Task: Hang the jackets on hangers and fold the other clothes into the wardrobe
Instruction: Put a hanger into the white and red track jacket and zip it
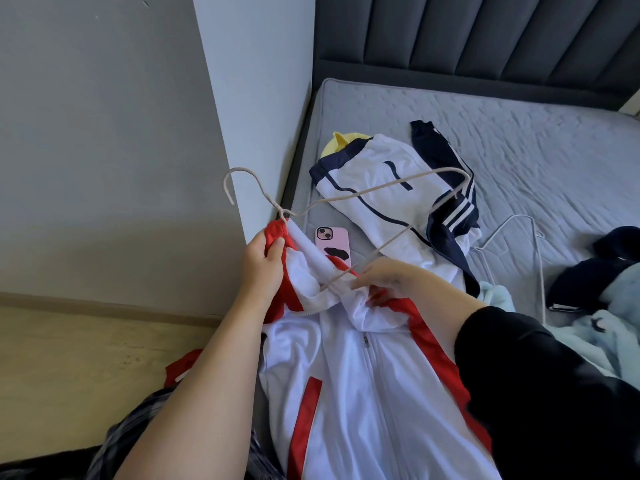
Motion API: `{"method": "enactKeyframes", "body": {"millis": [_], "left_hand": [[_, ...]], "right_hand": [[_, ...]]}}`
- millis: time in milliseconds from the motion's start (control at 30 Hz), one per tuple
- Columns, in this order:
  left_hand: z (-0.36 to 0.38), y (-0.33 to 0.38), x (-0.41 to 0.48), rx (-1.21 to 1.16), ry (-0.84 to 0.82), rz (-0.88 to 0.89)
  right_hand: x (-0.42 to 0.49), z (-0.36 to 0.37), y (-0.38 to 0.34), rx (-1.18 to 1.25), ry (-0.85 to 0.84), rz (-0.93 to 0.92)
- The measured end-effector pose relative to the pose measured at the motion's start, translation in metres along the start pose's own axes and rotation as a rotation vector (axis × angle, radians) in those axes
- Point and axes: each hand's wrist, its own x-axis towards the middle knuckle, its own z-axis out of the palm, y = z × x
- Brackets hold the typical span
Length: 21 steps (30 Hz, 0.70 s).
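Pink phone [333, 244] lies between red jacket [346, 393], navy jacket [381, 174]

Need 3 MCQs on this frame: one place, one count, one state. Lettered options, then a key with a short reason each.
1. Where is the phone?
A) on the floor
B) on the bed, beside the white and navy jacket
C) in a pocket

2. How many hangers show?
A) one
B) two
C) four

3. What is the left hand doing?
A) gripping the red collar of the red and white jacket
B) lying flat on the mattress
C) holding the phone

Key:
1 B: it lies flat on the mattress by that jacket.
2 B: a beige hanger pinched by the right hand, and a white hanger on the bed.
3 A: the fingers curl round red fabric.
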Motion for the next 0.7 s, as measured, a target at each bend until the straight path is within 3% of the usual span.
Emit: {"method": "enactKeyframes", "body": {"millis": [133, 233, 367, 567, 700], "left_hand": [[-0.005, -0.005, 0.004, 0.032, 0.077, 0.032], [-0.005, -0.014, 0.004, 0.140, 0.033, 0.080], [-0.002, -0.022, -0.001, 0.335, 0.001, 0.170], [-0.007, -0.018, -0.004, 0.391, 0.028, 0.229], [-0.007, -0.016, -0.010, 0.578, 0.011, 0.381]], "right_hand": [[0.005, -0.034, 0.014, -0.056, 0.524, -0.061], [-0.001, -0.064, 0.024, 0.161, 0.779, -0.119], [-0.012, -0.084, 0.024, 0.282, 0.910, -0.149], [-0.019, -0.085, 0.012, 0.311, 1.073, -0.188], [-0.025, -0.082, 0.003, 0.319, 1.125, -0.191]]}}
